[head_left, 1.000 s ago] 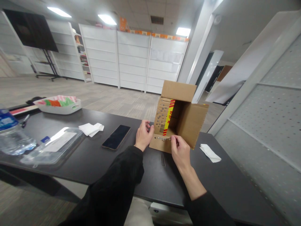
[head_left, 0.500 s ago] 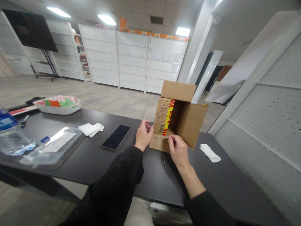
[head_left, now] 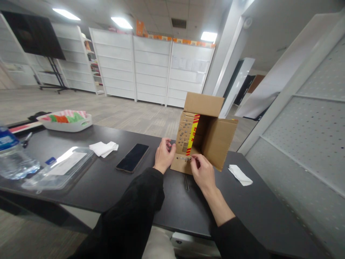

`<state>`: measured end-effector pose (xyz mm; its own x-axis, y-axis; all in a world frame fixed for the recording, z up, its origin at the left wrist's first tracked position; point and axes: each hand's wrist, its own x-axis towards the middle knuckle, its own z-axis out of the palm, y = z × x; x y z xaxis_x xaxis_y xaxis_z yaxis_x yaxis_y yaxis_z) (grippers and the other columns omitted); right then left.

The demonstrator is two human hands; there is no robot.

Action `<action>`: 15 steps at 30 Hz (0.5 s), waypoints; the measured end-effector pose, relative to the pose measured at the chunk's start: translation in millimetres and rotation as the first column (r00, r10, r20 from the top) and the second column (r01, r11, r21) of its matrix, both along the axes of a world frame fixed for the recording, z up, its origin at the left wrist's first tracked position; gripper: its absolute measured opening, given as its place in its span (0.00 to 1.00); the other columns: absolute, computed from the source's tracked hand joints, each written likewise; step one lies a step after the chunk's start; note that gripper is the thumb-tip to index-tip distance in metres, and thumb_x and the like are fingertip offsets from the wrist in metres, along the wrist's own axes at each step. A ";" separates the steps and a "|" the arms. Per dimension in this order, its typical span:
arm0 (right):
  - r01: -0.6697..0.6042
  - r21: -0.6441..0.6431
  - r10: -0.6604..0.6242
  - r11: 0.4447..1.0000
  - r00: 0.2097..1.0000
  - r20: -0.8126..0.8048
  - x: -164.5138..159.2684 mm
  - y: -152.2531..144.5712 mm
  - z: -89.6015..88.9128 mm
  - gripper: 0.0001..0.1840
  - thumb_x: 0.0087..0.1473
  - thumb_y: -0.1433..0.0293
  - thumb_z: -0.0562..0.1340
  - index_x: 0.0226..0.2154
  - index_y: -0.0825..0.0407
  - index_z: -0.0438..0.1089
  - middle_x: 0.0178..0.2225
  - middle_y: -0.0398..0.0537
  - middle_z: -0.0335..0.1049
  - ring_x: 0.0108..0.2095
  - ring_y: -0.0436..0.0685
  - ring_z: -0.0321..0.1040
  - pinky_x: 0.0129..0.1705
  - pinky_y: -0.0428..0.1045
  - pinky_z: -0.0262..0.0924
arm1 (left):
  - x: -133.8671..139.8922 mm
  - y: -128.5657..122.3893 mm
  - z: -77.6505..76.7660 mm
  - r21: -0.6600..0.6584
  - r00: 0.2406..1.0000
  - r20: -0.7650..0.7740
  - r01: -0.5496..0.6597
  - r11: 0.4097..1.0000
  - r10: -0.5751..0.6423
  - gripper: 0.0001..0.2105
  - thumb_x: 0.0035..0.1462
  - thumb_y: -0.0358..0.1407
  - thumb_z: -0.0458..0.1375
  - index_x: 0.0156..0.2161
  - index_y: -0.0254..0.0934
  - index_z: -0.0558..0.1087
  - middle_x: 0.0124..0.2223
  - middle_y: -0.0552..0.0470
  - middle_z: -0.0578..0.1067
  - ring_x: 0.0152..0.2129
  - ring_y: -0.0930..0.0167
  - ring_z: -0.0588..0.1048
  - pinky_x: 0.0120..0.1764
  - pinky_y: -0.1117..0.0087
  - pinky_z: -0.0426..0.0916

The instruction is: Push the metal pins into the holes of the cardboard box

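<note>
A cardboard box [head_left: 215,140] stands on its side on the dark table, its opening facing me and its flaps spread. Grey round metal heads, like nail heads, dot its left flap [head_left: 183,135], and a short row of them lines the bottom flap [head_left: 180,166]. At the right end of that row, my right hand [head_left: 203,171] is closed in a pinch; whatever sits between the fingertips is too small to make out. My left hand [head_left: 164,156] rests by the box's left edge, fingers loosely curved and apart. Below the bottom flap lie a few thin metal nails [head_left: 186,182].
A phone [head_left: 132,158] lies left of my left hand, with folded tissue [head_left: 104,148] beyond it. Farther left are a clear plastic case [head_left: 60,169], a water bottle [head_left: 16,158] and a white basket [head_left: 67,125]. Another tissue [head_left: 240,175] lies right of the box.
My right hand has shifted slightly left along the row on the bottom flap. My left hand and the box stay in place.
</note>
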<state>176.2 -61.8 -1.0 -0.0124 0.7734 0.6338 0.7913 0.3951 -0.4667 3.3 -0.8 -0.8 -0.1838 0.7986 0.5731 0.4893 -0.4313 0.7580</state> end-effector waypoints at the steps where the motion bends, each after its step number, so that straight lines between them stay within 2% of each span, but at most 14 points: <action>1: -0.002 0.004 0.002 1.000 1.000 0.008 0.2 -0.3 -0.3 0.11 0.59 0.68 0.54 0.37 0.52 0.71 0.34 0.49 0.73 0.33 0.56 0.69 0.36 0.49 0.60 | 0.0 0.0 0.0 0.001 1.000 0.000 0.000 1.000 0.000 0.10 0.57 0.38 0.54 0.43 0.39 0.63 0.33 0.54 0.70 0.26 0.74 0.71 0.35 0.72 0.66; 4: -0.006 -0.018 0.007 1.000 0.999 0.054 1.4 -0.1 -1.9 0.10 0.57 0.69 0.54 0.34 0.52 0.71 0.31 0.48 0.71 0.31 0.56 0.68 0.35 0.48 0.59 | -0.1 -0.1 -0.2 0.008 1.000 0.001 -0.001 1.000 0.001 0.10 0.57 0.38 0.55 0.43 0.39 0.63 0.33 0.54 0.70 0.27 0.74 0.71 0.36 0.71 0.66; 15: 0.007 -0.082 0.000 0.997 0.996 0.085 2.4 -1.5 -1.4 0.12 0.57 0.69 0.54 0.36 0.52 0.72 0.32 0.49 0.72 0.32 0.56 0.68 0.35 0.50 0.59 | -0.5 0.8 -1.6 0.001 1.000 -0.005 -0.007 1.000 0.007 0.10 0.57 0.38 0.54 0.43 0.39 0.63 0.33 0.54 0.70 0.26 0.74 0.71 0.36 0.71 0.66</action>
